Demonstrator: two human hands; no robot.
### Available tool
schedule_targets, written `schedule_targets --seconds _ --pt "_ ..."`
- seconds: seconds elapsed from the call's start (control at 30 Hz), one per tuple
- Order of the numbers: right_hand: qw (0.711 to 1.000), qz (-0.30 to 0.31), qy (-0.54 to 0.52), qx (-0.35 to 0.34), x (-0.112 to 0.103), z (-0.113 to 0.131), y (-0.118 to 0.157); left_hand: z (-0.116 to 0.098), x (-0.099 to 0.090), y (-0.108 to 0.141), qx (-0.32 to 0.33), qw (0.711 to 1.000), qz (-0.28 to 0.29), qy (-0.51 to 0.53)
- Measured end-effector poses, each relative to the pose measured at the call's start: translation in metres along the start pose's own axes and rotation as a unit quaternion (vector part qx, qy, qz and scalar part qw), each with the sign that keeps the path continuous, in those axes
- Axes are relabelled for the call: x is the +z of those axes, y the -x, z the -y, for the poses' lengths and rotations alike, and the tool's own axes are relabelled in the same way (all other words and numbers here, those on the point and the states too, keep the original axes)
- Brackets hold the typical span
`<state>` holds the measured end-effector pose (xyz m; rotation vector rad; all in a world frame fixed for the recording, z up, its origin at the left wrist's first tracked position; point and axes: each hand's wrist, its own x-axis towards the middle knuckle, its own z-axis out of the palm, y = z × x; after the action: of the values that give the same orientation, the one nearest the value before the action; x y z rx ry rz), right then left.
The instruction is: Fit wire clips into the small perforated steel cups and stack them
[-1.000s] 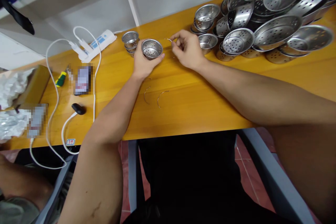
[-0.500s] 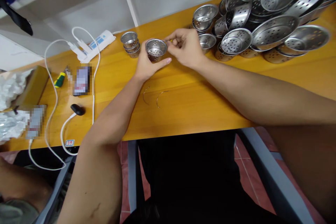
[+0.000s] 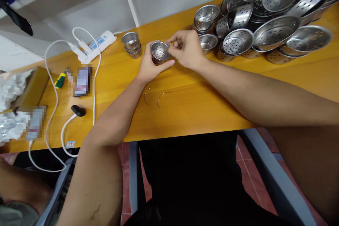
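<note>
My left hand is wrapped round a small perforated metal cup, its thumb along the near side. At the cup's right rim, my right hand is closed in a pinch; what lies between its fingertips is too small to make out. Two thin curved wires, one on the left and one on the right, lie on the wooden table nearer to me. A short stack of similar cups stands left of the held cup.
Many perforated metal cups are piled at the right back. To the left are a white power strip with cables, a phone, a green-yellow tool and a black mouse-like object. Another person's leg shows at lower left.
The held cup has shifted slightly right and tilted a little toward my right hand. Both hands keep nearly the same place and grip.
</note>
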<state>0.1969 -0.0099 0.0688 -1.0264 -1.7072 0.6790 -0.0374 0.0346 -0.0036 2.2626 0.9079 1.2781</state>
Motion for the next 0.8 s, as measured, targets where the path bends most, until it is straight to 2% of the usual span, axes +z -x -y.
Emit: schedule_targets --seconds 0.17,0.33,0.43,0.53,0.6,0.67,0.8 --pt "0.999 -0.019 -0.003 -0.038 0.005 -0.015 -0.004 0.002 -0.001 0.001 -0.001 1.000 0.015 -0.006" --pt "0.999 -0.012 -0.021 -0.033 0.001 0.000 -0.001 -0.001 -0.001 0.001 -0.006 0.999 0.027 0.032" --pt "0.993 0.045 -0.101 -0.041 -0.008 0.014 -0.001 0.001 0.001 0.002 -0.027 0.997 0.030 0.071" --pt "0.970 0.156 -0.187 -0.014 -0.019 0.021 -0.004 0.002 0.001 0.004 -0.070 0.988 0.038 0.135" --pt "0.954 0.215 -0.208 0.006 -0.025 0.021 -0.005 0.001 0.000 0.006 -0.098 0.977 0.047 0.182" --pt "0.949 0.235 -0.210 0.016 -0.027 0.020 -0.005 0.001 -0.002 0.007 -0.099 0.973 0.052 0.202" --pt "0.954 0.207 -0.218 0.004 -0.022 0.020 -0.005 0.007 -0.003 0.004 -0.043 0.986 0.046 0.157"
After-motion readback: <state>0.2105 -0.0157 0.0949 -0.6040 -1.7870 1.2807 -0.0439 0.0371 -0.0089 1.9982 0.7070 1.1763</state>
